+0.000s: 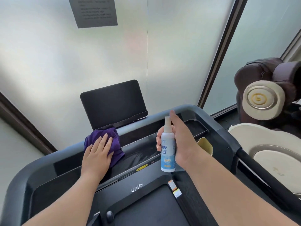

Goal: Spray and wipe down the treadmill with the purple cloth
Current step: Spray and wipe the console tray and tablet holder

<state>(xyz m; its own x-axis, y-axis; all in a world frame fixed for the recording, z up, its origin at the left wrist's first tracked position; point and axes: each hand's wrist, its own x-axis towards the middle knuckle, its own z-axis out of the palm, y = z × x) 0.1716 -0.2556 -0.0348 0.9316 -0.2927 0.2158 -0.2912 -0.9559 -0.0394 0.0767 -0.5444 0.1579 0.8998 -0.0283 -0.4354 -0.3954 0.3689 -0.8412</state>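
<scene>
The treadmill console (140,154) is black with a grey rim and fills the lower half of the view. Its dark screen (112,101) stands up behind it. A crumpled purple cloth (99,136) lies on the console's left part, just below the screen. My left hand (97,152) presses flat on the cloth with straight fingers. My right hand (180,141) grips a white spray bottle (167,149) with a blue label. The bottle is held upright above the middle of the console, and my forefinger lies on its nozzle.
Frosted glass panels rise right behind the treadmill, with a grey notice (94,12) stuck high up. A brown and cream massage chair (267,98) stands to the right. The black right handrail (268,178) runs toward me. A yellowish object (206,144) sits in the right console tray.
</scene>
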